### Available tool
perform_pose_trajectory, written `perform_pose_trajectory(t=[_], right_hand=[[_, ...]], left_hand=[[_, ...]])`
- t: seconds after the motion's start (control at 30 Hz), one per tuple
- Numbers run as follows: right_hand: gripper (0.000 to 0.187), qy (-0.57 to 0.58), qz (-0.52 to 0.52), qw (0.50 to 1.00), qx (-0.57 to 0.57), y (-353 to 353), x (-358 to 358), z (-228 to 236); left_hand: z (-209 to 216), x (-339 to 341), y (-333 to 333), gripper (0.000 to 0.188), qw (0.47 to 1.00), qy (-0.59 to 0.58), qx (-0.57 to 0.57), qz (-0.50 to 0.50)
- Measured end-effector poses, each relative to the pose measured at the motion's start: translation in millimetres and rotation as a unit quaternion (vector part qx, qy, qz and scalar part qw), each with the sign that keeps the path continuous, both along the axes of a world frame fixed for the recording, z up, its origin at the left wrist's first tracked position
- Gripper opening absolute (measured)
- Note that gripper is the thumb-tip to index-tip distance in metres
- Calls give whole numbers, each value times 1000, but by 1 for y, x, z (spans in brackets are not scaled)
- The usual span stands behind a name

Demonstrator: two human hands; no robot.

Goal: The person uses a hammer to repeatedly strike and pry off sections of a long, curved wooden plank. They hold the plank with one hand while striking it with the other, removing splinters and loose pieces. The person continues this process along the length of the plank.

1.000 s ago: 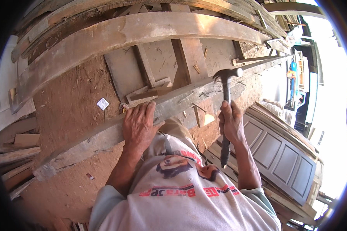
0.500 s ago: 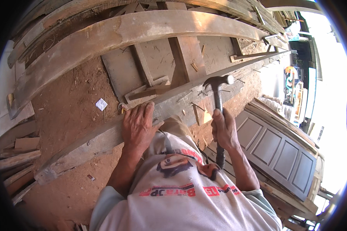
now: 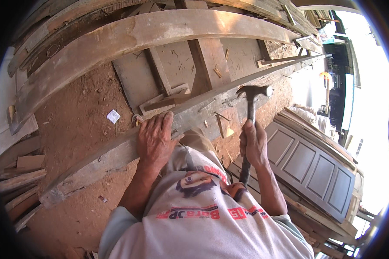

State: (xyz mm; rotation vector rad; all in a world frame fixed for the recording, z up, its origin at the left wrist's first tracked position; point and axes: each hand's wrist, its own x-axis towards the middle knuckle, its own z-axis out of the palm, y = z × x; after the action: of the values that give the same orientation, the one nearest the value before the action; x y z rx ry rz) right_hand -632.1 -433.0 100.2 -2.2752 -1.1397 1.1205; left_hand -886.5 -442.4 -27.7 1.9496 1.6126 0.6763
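Note:
A long, weathered timber beam (image 3: 90, 166) runs slantwise in front of me, from the lower left to the far right. My left hand (image 3: 155, 140) is closed over its upper edge, thumb on the near face. Several bent nails (image 3: 221, 115) stick out of that face, right of the hand. A claw hammer (image 3: 251, 108) with a dark head is gripped in my right hand (image 3: 255, 144) around the handle. Its head stands upright at the near side of the beam, overlapping the beam in view; whether they touch I cannot tell.
A wide plank (image 3: 151, 31) arches across the far side, with more boards stacked behind it. Nails and wood scraps lie on a grey sheet (image 3: 181, 64). A panelled grey door (image 3: 311, 168) rests on timber at the right. Offcuts (image 3: 21, 179) are piled at the left.
My right hand has shifted the hammer slightly to the right, and its head sits a little lower. The left hand stays on the beam.

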Motion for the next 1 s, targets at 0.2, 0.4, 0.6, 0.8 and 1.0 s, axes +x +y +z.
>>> perform_pose_trajectory(t=[0.2, 0.4, 0.6, 0.8, 1.0], right_hand=[[48, -12, 26, 983, 180, 19, -2, -19], [49, 78, -24, 994, -70, 1, -1, 13], [41, 109, -15, 968, 227, -2, 22, 6], [30, 310, 14, 870, 383, 8, 56, 11], [34, 222, -30, 919, 326, -4, 84, 7]], left_hand=[[2, 1, -2, 73, 1000, 9, 3, -3], [-2, 0, -3, 73, 1000, -9, 5, 0], [0, 4, -3, 74, 1000, 0, -2, 4], [-2, 8, -4, 77, 1000, 17, 2, 15], [8, 13, 1, 76, 997, 79, -17, 8]])
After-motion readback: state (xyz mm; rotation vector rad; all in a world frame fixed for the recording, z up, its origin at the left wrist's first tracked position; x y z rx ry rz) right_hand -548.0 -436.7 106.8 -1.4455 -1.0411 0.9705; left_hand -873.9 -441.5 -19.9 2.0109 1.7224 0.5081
